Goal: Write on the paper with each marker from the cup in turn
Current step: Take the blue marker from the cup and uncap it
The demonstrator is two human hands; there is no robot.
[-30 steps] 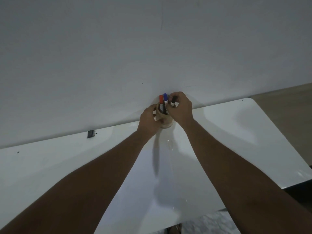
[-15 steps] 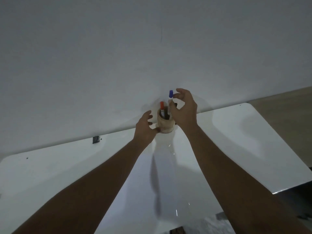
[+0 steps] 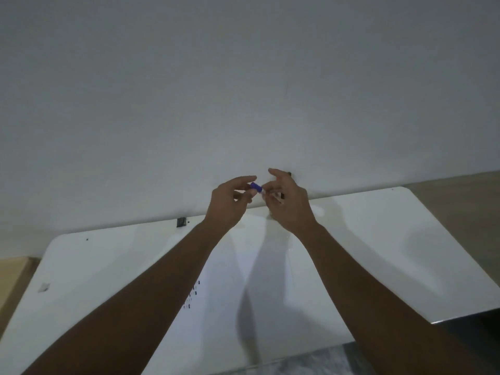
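Both hands are raised above the far edge of the white table (image 3: 378, 253), close to the wall. My right hand (image 3: 288, 203) holds the body of a marker with a blue cap (image 3: 256, 187). My left hand (image 3: 230, 203) pinches that blue cap between thumb and forefinger. The cup sits behind my right hand and is hidden, apart from a dark marker tip (image 3: 289, 173) showing above the fingers. The white paper (image 3: 224, 293) lies on the table between my forearms, with small dark marks near my left forearm.
A small dark block (image 3: 181, 222) sits at the table's back edge by the wall. A small pale scrap (image 3: 43, 287) lies near the left end. The grey wall (image 3: 243, 90) stands directly behind the table. Wooden floor shows at both sides.
My right hand has lifted the blue-capped marker out of the cup. My left hand has let go of the cup and taken hold of the cap. The view has tilted down.
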